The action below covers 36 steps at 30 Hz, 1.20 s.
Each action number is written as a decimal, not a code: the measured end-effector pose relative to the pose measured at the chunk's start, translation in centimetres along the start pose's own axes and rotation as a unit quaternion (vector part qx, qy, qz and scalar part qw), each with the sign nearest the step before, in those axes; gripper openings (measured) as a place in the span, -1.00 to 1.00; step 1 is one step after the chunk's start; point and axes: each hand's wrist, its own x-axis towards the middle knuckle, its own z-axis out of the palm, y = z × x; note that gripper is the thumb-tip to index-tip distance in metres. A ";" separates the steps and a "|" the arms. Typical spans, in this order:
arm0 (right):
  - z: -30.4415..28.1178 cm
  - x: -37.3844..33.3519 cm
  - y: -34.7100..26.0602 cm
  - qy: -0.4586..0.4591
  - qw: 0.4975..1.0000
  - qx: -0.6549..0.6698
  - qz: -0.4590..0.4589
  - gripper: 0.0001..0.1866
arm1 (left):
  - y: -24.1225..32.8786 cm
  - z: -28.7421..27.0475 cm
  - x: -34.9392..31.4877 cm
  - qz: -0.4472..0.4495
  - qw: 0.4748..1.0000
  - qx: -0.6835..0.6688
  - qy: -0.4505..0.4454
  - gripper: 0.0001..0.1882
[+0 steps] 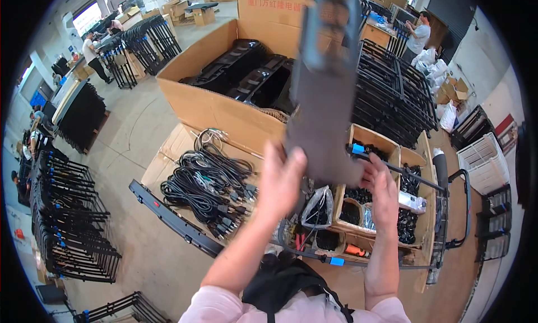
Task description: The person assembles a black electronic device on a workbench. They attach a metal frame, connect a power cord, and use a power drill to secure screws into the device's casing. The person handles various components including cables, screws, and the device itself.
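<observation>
A long dark grey panel [325,115] stands upright before me, blurred by motion, with a shinier upper end. My left hand [283,174] grips its lower left edge, thumb on the near face. Beside the lower right corner is my right hand [382,191], fingers spread and slightly bent; whether it touches the panel is unclear. Behind the panel, a large cardboard box [207,113] holds glossy black moulded parts [227,65]. A black tubular frame [297,250] with blue pieces lies across the bench, partly hidden by my right arm.
Coiled black cables [202,177] with plugs lie on cardboard at left, near a long black bar [174,219]. A divided wooden tray [342,222] holds small black parts and an orange-handled tool [356,250]. Black frames [392,82] are stacked at right; people work farther off.
</observation>
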 end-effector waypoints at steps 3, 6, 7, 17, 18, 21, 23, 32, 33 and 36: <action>2.1 -0.3 0.9 -0.018 1.000 -0.004 0.000 -0.34 | -8.8 0.6 -10.5 -0.026 0.998 -0.026 -0.056 -0.63; 3.1 -2.2 7.3 0.011 0.997 -0.007 0.078 -0.57 | -14.0 -1.9 -16.6 -0.127 0.981 0.102 -0.108 -0.51; 3.0 -3.3 11.5 0.048 0.994 0.006 0.103 -0.58 | -14.6 -3.0 -17.2 -0.107 0.962 0.211 -0.133 -0.48; 8.4 -6.0 23.1 0.048 0.977 0.011 0.205 -0.65 | -18.5 -8.7 -20.3 -0.128 0.880 0.443 -0.116 -0.19; 8.3 -6.4 23.8 0.046 0.976 -0.036 0.210 -0.65 | -19.1 -8.7 -20.6 -0.135 0.876 0.442 -0.135 -0.20; 7.4 -6.7 27.0 0.043 0.977 0.001 0.210 -0.63 | -19.9 -8.5 -20.8 -0.118 0.873 0.454 -0.132 -0.27; 7.8 -7.0 26.4 0.044 0.977 -0.016 0.209 -0.60 | -19.7 -8.6 -20.9 -0.127 0.882 0.436 -0.127 -0.28; 7.1 -6.8 25.8 0.027 0.970 -0.087 0.224 -0.51 | -19.3 -8.0 -20.7 -0.131 0.892 0.416 -0.120 -0.33; 6.8 -6.5 26.0 0.027 0.970 -0.091 0.226 -0.50 | -19.4 -7.8 -20.7 -0.129 0.892 0.416 -0.120 -0.34; 4.3 -5.7 24.9 -0.028 0.958 -0.048 0.282 -0.46 | -19.9 -7.8 -20.7 -0.095 0.902 0.409 -0.105 -0.33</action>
